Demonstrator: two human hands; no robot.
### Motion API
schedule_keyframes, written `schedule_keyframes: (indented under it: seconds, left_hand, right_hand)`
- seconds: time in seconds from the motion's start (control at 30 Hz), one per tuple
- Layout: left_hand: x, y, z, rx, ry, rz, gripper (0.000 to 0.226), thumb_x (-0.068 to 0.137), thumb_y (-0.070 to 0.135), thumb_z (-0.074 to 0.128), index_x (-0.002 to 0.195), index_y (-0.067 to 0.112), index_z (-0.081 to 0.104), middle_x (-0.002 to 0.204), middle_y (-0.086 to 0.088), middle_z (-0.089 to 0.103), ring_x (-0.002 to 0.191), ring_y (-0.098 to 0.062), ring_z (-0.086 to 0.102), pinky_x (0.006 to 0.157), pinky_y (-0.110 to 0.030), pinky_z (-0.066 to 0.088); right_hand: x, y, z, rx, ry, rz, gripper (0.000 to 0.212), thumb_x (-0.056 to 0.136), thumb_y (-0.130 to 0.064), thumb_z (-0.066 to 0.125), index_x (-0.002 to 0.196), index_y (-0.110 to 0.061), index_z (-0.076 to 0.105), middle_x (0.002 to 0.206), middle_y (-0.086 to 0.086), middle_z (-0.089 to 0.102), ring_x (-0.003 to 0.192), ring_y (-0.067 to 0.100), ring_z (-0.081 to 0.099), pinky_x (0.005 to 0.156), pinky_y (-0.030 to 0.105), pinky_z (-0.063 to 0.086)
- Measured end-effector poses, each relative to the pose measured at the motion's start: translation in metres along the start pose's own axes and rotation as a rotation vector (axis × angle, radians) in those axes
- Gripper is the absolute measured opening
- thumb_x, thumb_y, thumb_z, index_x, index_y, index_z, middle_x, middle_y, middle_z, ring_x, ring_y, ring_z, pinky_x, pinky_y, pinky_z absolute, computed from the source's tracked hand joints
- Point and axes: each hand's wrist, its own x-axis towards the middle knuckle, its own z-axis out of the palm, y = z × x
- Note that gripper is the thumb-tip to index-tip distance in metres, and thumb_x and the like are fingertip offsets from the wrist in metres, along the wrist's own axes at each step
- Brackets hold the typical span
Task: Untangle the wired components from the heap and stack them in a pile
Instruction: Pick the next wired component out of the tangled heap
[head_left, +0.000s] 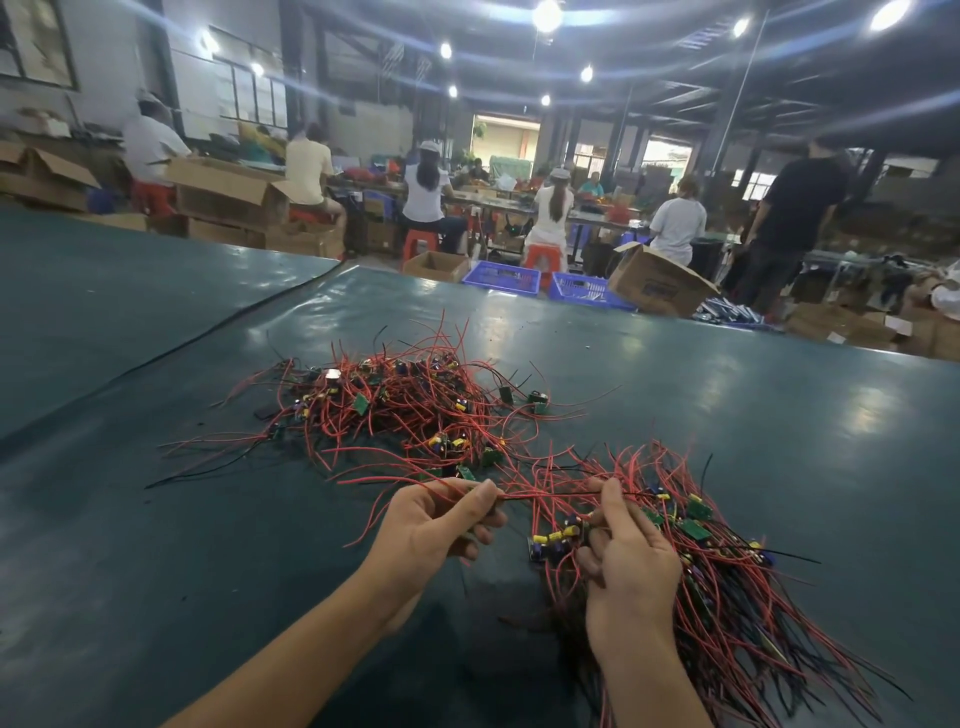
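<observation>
A tangled heap (400, 410) of small green circuit boards with red and black wires lies on the dark green table (156, 545), ahead of my hands. To the right, a sorted pile (727, 587) of the same wired components lies with its wires fanned toward me. My left hand (436, 530) pinches a red wire (540, 498) between thumb and fingers. That wire runs across to my right hand (623, 556), which grips it and a bunch of wired boards at the left edge of the pile.
The table's far edge (571, 299) runs across the view. Beyond it stand cardboard boxes (660, 283), blue crates (501, 278) and red stools, with several people seated at other benches. A seam (249, 317) splits the table cover at the left.
</observation>
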Motion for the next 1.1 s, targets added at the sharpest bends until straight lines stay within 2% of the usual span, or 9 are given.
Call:
schedule_keyframes:
  seconds: [0.23, 0.37, 0.5, 0.63, 0.7, 0.77, 0.83, 1.0, 1.1]
  left_hand:
    - [0.002, -0.003, -0.002, -0.178, 0.068, -0.107, 0.03, 0.062, 0.039, 0.079, 0.076, 0.012, 0.078, 0.076, -0.01, 0.069, 0.056, -0.01, 0.057, 0.049, -0.02, 0.047]
    - [0.008, -0.002, -0.008, -0.408, 0.138, -0.197, 0.022, 0.06, 0.033, 0.081, 0.072, 0.015, 0.076, 0.074, -0.006, 0.067, 0.053, -0.008, 0.055, 0.047, -0.019, 0.049]
    - [0.009, 0.005, -0.01, -0.463, 0.102, -0.24, 0.026, 0.067, 0.04, 0.074, 0.071, 0.014, 0.072, 0.07, -0.002, 0.061, 0.053, -0.011, 0.054, 0.048, -0.023, 0.05]
    - [0.003, 0.009, -0.003, -0.385, -0.068, -0.359, 0.032, 0.077, 0.047, 0.061, 0.069, 0.015, 0.061, 0.064, -0.001, 0.054, 0.056, -0.015, 0.051, 0.059, -0.028, 0.046]
    - [0.0, 0.007, 0.002, -0.234, -0.134, -0.375, 0.037, 0.079, 0.05, 0.057, 0.064, 0.017, 0.064, 0.063, -0.001, 0.055, 0.057, -0.015, 0.052, 0.062, -0.028, 0.045]
    - [-0.003, 0.006, 0.006, -0.128, -0.167, -0.36, 0.042, 0.083, 0.048, 0.055, 0.066, 0.015, 0.074, 0.064, -0.003, 0.061, 0.056, -0.014, 0.058, 0.058, -0.026, 0.048]
    - [-0.004, 0.007, 0.007, -0.107, -0.204, -0.338, 0.038, 0.082, 0.046, 0.057, 0.069, 0.016, 0.076, 0.065, -0.003, 0.064, 0.057, -0.012, 0.06, 0.056, -0.023, 0.049]
    - [-0.007, 0.006, 0.005, -0.033, -0.313, -0.267, 0.034, 0.08, 0.05, 0.069, 0.067, 0.019, 0.075, 0.064, 0.002, 0.066, 0.057, -0.008, 0.06, 0.059, -0.021, 0.049]
    - [-0.006, 0.003, 0.004, -0.022, -0.334, -0.24, 0.03, 0.073, 0.044, 0.075, 0.061, 0.018, 0.068, 0.059, 0.001, 0.059, 0.054, -0.01, 0.055, 0.058, -0.022, 0.046]
  right_hand:
    - [0.003, -0.005, -0.005, 0.102, -0.009, -0.05, 0.022, 0.094, -0.02, 0.061, 0.078, -0.013, 0.073, 0.057, -0.005, 0.049, 0.041, 0.003, 0.03, 0.036, 0.014, 0.027]
    - [-0.001, -0.005, -0.002, 0.153, -0.173, -0.083, 0.04, 0.094, -0.036, 0.052, 0.075, -0.009, 0.074, 0.058, -0.001, 0.053, 0.04, 0.007, 0.033, 0.036, 0.018, 0.026]
    - [-0.002, 0.0, -0.001, 0.101, -0.247, -0.07, 0.061, 0.088, -0.055, 0.041, 0.078, -0.004, 0.074, 0.055, 0.002, 0.053, 0.038, 0.008, 0.036, 0.034, 0.019, 0.028]
    - [-0.01, 0.011, 0.004, -0.177, -0.39, -0.055, 0.049, 0.08, -0.051, 0.056, 0.079, -0.006, 0.076, 0.052, -0.003, 0.051, 0.04, 0.008, 0.034, 0.037, 0.017, 0.028]
    - [-0.015, 0.017, 0.009, -0.294, -0.459, -0.063, 0.05, 0.076, -0.052, 0.062, 0.08, -0.004, 0.075, 0.056, 0.006, 0.06, 0.047, 0.015, 0.048, 0.048, 0.024, 0.042]
    - [-0.02, 0.02, 0.013, -0.333, -0.516, -0.08, 0.037, 0.075, -0.048, 0.065, 0.076, -0.014, 0.079, 0.069, 0.014, 0.071, 0.062, 0.026, 0.066, 0.065, 0.034, 0.057]
    - [-0.022, 0.02, 0.014, -0.332, -0.514, -0.095, 0.027, 0.075, -0.043, 0.066, 0.072, -0.02, 0.08, 0.073, 0.013, 0.074, 0.071, 0.027, 0.071, 0.069, 0.037, 0.06]
    - [-0.022, 0.02, 0.014, -0.3, -0.39, -0.003, 0.024, 0.082, -0.032, 0.068, 0.065, -0.017, 0.076, 0.069, 0.019, 0.065, 0.069, 0.031, 0.06, 0.072, 0.046, 0.054]
    - [-0.018, 0.016, 0.013, -0.22, -0.296, 0.065, 0.026, 0.088, -0.022, 0.067, 0.065, -0.014, 0.076, 0.055, 0.007, 0.052, 0.051, 0.017, 0.045, 0.049, 0.029, 0.042]
